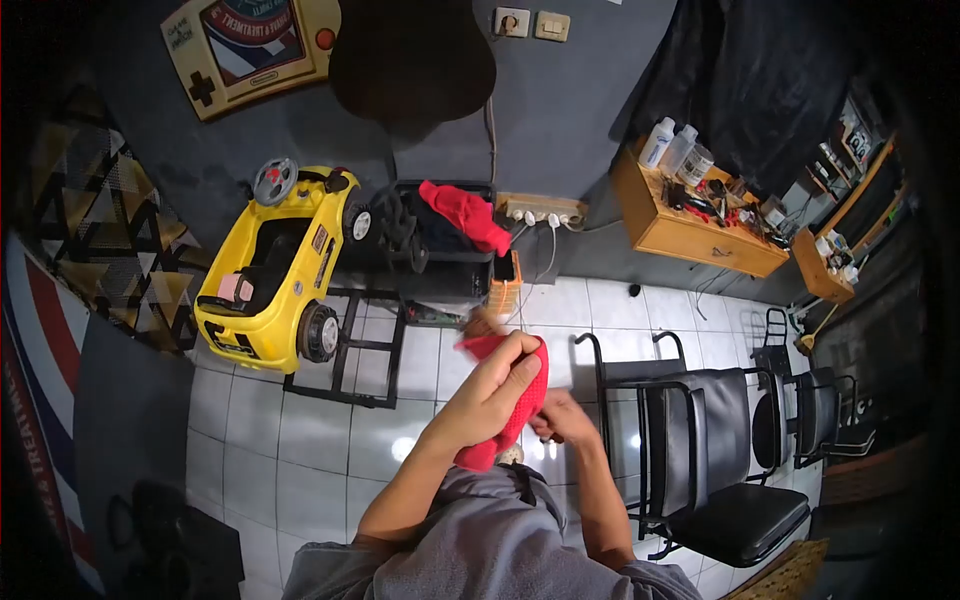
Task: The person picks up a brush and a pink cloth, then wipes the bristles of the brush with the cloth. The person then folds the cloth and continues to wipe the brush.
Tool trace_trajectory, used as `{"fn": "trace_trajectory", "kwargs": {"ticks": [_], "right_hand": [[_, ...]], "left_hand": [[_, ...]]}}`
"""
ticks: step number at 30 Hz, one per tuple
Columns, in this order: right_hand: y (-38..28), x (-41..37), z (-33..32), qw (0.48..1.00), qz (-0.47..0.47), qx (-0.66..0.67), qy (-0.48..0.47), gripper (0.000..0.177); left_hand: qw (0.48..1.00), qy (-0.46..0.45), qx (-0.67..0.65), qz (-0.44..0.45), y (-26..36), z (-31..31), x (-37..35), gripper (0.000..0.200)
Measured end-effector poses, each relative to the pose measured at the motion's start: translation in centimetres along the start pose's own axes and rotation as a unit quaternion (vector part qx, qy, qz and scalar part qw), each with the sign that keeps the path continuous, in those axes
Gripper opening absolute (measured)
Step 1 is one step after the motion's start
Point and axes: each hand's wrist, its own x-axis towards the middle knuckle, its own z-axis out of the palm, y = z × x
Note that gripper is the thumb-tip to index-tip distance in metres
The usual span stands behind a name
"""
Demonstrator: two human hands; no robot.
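In front of my body I hold a red mesh-like cloth with my left hand, its fingers wrapped around the fabric. The cloth hangs down below the palm, and its upper end is blurred. Beside it on the right, my right hand is closed with curled fingers. A small dark bit shows under those fingers, too hidden to name. Another red cloth lies across a dark bin by the wall, beyond both hands.
A yellow toy car stands at left by a black metal frame. Black chairs stand at right. A wooden drawer shelf holds bottles and tools. A power strip with plugs is on the wall.
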Motion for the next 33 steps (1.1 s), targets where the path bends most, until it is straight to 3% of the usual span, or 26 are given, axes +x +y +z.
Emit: {"fn": "trace_trajectory", "kwargs": {"ticks": [3,6,8,10,11,14,16,17,18,20,21,22,24,26,27,30,31,33], "right_hand": [[5.4,1.8,-1.8,0.975,0.058,-0.215,0.003,0.041],[19.5,3.7,-8.6,0.850,0.165,-0.500,-0.007,0.052],[23.9,2.2,-9.4,0.785,0.338,-0.518,0.037,0.056],[27.2,-0.1,-10.5,0.738,0.321,-0.593,0.022,0.063],[31.0,-1.0,-12.5,0.729,0.205,-0.653,0.007,0.066],[26.8,-2.2,-9.7,0.743,0.271,-0.585,0.178,0.062],[26.7,0.2,-11.3,0.803,0.328,-0.446,0.219,0.051],[27.9,0.6,-12.8,0.852,0.181,-0.437,0.226,0.052],[21.5,0.5,-9.0,0.917,0.122,-0.240,0.296,0.053],[11.8,0.3,-4.2,0.973,0.028,-0.004,0.231,0.047],[5.8,-0.4,-0.2,0.969,-0.014,0.040,0.245,0.046],[3.5,-0.9,1.1,0.973,-0.092,0.128,0.170,0.048],[0.1,-2.4,4.4,0.963,-0.158,0.190,0.111,0.050],[-2.8,-3.5,7.2,0.976,-0.156,0.145,0.047,0.051],[-2.4,-3.1,7.6,0.969,-0.120,0.198,0.083,0.049],[0.9,-0.6,5.9,0.977,-0.148,-0.058,0.140,0.045],[2.1,-0.4,4.7,0.973,-0.087,-0.163,0.141,0.043],[9.4,1.6,-0.3,0.923,-0.004,-0.368,0.112,0.041]], "left_hand": [[0.999,0.031,-0.007,0.024,0.6,-0.4,-0.1,0.010],[0.989,0.108,-0.100,0.002,2.3,-1.2,-0.9,0.012],[0.976,0.136,-0.171,0.029,3.6,-1.8,-1.4,0.012],[0.976,0.143,-0.163,0.028,4.2,-1.8,-1.6,0.014],[0.972,0.154,-0.172,0.030,4.0,-1.6,-1.7,0.014],[0.970,0.152,-0.190,0.015,4.3,-1.1,-1.6,0.014],[0.978,0.129,-0.163,0.003,4.1,-0.9,-1.4,0.014],[0.985,0.111,-0.133,-0.003,3.6,-0.9,-1.3,0.014],[0.990,0.092,-0.103,-0.010,3.2,-0.8,-1.2,0.014],[0.990,0.062,-0.116,-0.048,2.9,0.0,-1.1,0.016],[0.993,0.056,-0.089,-0.046,2.1,0.1,-1.0,0.016],[0.996,0.051,-0.063,-0.044,1.5,0.2,-1.0,0.016],[0.996,0.048,-0.066,-0.039,1.1,0.8,-0.6,0.015],[0.998,0.039,-0.057,-0.003,1.0,1.1,-0.2,0.015],[0.996,0.021,-0.081,-0.019,1.4,0.9,-0.2,0.013],[0.995,0.050,-0.081,0.025,2.2,0.8,0.2,0.012],[0.994,0.069,0.011,0.089,3.5,0.6,0.3,0.010],[0.992,0.091,-0.029,0.084,4.5,0.4,0.2,0.010]]}}
